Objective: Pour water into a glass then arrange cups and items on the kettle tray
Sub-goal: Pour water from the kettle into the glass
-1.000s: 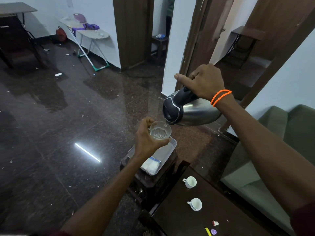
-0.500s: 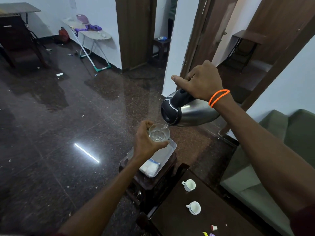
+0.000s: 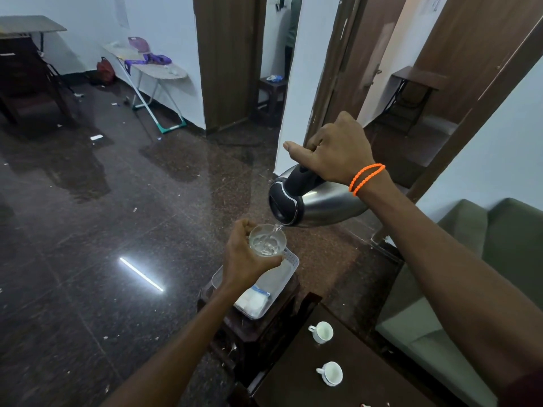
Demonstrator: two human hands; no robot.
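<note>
My right hand (image 3: 338, 148) grips the black handle of a steel kettle (image 3: 317, 202), tipped far over to the left. A thin stream of water runs from its spout into a clear glass (image 3: 268, 240) that my left hand (image 3: 244, 257) holds from the left side. The glass is partly full. Below the glass lies a white plastic tray (image 3: 289, 267) on a small dark wooden stand (image 3: 258, 327); a white packet (image 3: 252, 301) rests in the tray. Two white cups (image 3: 323, 331) (image 3: 331, 373) stand on a dark table (image 3: 352, 377) at the lower right.
A green sofa (image 3: 470, 289) is at the right. The dark polished floor (image 3: 102, 230) spreads to the left, with an ironing board (image 3: 152, 69) and a dark desk (image 3: 23, 69) along the far wall. Doorways open behind the kettle.
The kettle has tipped further and water now streams into the glass. The glass holds more water than before. Both hands stay in about the same place.
</note>
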